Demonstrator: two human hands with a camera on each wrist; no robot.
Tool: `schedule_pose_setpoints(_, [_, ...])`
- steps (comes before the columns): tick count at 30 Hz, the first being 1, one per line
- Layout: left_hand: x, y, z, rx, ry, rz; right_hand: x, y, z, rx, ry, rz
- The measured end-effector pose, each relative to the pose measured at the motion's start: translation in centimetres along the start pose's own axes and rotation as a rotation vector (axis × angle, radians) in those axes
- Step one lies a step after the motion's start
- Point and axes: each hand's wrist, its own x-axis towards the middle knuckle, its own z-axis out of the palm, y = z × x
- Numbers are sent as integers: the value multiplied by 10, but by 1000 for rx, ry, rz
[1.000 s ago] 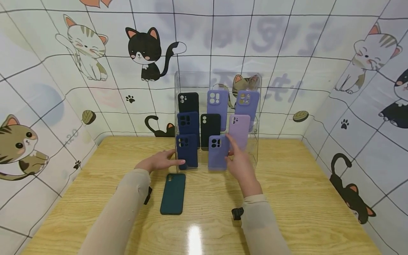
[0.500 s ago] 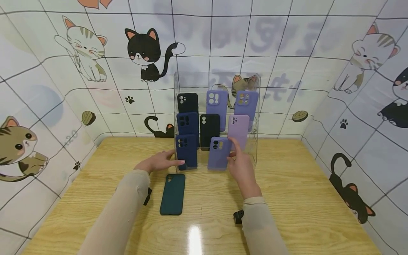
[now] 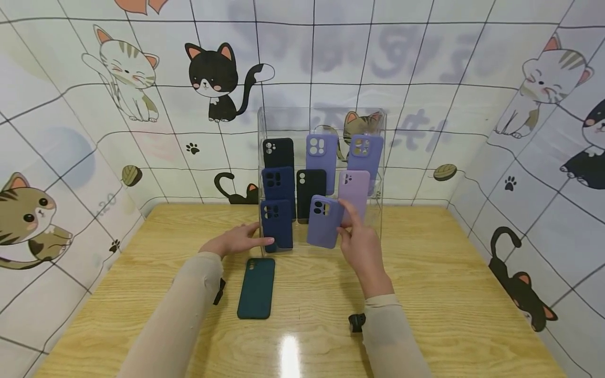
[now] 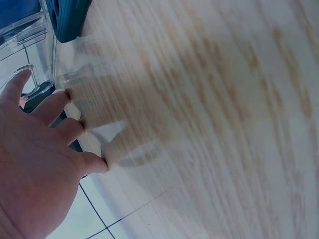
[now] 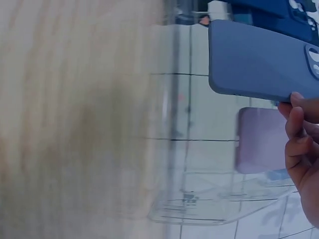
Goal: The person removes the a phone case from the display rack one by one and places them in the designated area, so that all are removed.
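Observation:
In the head view, my right hand point(image 3: 363, 247) pinches a periwinkle phone case point(image 3: 325, 223) by its right edge. The case leans to the right in front of a clear display stand point(image 3: 298, 118). In the right wrist view, the fingertips hold the same phone case point(image 5: 254, 62) along its long side. My left hand point(image 3: 236, 239) grips the stand's lower left edge, thumb across the front beside a navy phone case point(image 3: 279, 231). Its fingertips reach along the stand's side near the tabletop in the left wrist view. A dark green phone case point(image 3: 256, 289) lies flat on the table.
On the stand's tiers are black cases point(image 3: 311, 194), another navy case point(image 3: 278, 176), a lilac case point(image 3: 354, 189) and two more periwinkle cases point(image 3: 322, 152). The wooden tabletop point(image 3: 425, 262) meets cat-patterned walls point(image 3: 416, 47) at the back and sides.
The periwinkle case, upright in the bottom tier a second ago, has tilted right and risen in my right hand. My left hand stays at the stand's edge.

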Motion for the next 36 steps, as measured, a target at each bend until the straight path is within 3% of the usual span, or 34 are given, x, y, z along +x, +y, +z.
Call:
schedule_pose_setpoints(8, [3,-2,1,5,2,3,3,-15,-11,94,-103,111])
schedule_pose_setpoints(14, [1,-2,1,-8,8,2,3,-26,-14,169,-286,230])
schedule_pose_setpoints(22, [0,-3,1,10,7,0,-6,-40,-10,386,-534,401])
schedule_pose_setpoints(27, [-1,-1,-1,25,-2,1,-14,-47,-7,441,-670,386])
schedule_pose_setpoints(36, [-5,1,-4,-28,-13,14,-24,-45,10,487,-811,411])
